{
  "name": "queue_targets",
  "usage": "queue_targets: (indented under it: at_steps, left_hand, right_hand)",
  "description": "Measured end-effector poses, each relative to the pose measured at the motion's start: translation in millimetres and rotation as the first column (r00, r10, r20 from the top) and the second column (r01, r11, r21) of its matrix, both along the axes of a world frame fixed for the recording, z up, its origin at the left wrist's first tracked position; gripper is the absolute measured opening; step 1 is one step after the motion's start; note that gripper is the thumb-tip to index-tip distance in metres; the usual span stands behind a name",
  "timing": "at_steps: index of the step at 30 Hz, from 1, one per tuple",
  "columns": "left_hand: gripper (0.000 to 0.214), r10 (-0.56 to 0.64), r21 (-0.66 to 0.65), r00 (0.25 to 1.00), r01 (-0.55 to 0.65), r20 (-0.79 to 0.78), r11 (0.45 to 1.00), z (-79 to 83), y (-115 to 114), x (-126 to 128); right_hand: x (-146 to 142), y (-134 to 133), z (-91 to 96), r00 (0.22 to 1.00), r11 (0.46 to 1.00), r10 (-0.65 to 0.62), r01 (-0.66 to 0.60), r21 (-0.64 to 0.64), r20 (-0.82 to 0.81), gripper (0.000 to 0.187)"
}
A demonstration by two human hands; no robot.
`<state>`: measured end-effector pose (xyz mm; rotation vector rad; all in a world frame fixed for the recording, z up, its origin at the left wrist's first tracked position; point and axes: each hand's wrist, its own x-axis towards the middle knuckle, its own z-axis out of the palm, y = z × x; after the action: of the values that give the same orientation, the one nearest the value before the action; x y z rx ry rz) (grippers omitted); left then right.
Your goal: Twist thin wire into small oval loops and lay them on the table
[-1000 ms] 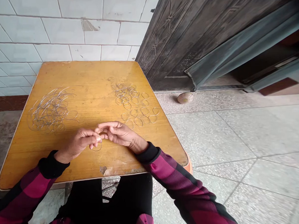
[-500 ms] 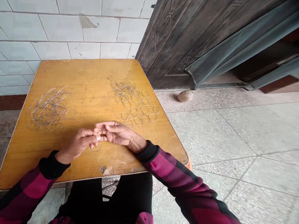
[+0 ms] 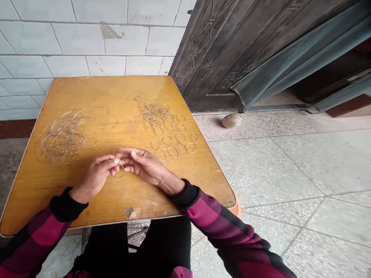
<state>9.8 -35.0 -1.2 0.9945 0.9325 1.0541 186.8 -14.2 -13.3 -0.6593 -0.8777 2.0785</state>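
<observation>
At the far left, the left sleeve (image 3: 32, 242), checked in magenta and black, is reaching in over the corner of the wooden bench (image 3: 114, 88), and a tangled heap of thin wire (image 3: 64, 137) is lying on the wood with loose strands curving out of it. Moving right, the left hand (image 3: 95, 175) is hovering over the bench, its fingers (image 3: 113, 162) pinching a thin wire ring (image 3: 120, 172), whose lower curve is hanging just over the wood and whose short end is poking up between the hands. The right hand (image 3: 143, 166) is coming in from the other side, its fingers (image 3: 125, 152) curling toward the same wire and almost meeting the left fingertips; whether they are gripping it is too fine to tell. This single ring is being worked between the two heaps, with open wood around the hands and a chipped patch (image 3: 128, 211) at the near edge. Further right, a spread of separate wire rings (image 3: 169, 137) is lying close to the bench's right edge, and beyond that edge a dark carved door (image 3: 230, 49) is standing above a terrazzo floor (image 3: 283, 171).
</observation>
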Motion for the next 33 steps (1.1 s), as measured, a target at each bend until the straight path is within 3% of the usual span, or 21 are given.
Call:
queue_targets:
  at_steps: [4, 7, 21, 26, 30, 33]
  left_hand:
    - [0.014, 0.103, 0.008, 0.993, -0.104, 0.048, 0.995, -0.6, 2, 0]
    - [0.021, 0.124, 0.065, 0.992, -0.125, 0.017, 0.990, -1.2, 1, 1]
    - [0.021, 0.139, 0.179, 0.973, -0.105, -0.184, 0.978, -7.5, 0, 3]
    - [0.019, 0.116, 0.139, 0.976, -0.091, -0.185, 0.986, -7.2, -2, 4]
    - [0.017, 0.171, 0.114, 0.976, -0.156, -0.132, 0.981, -2.9, -2, 4]
    - [0.015, 0.238, 0.059, 0.970, -0.236, -0.046, 0.970, 0.4, -1, 4]
  right_hand:
    - [-5, -8, -3.4, 0.969, 0.985, -0.053, 0.011, 0.172, 0.243, 0.028]
    - [-10, -11, -5.4, 0.951, 0.970, -0.048, -0.028, 0.240, 0.305, 0.031]
    - [-13, -13, -0.1, 0.947, 0.982, -0.095, 0.039, 0.184, 0.307, 0.026]
    - [-13, -14, 1.1, 0.922, 0.965, -0.118, 0.019, 0.262, 0.369, 0.027]
    - [-12, -15, 0.1, 0.907, 0.923, -0.125, -0.043, 0.383, 0.402, 0.034]
    - [-9, -16, -2.5, 0.847, 0.792, -0.264, -0.083, 0.605, 0.461, 0.036]
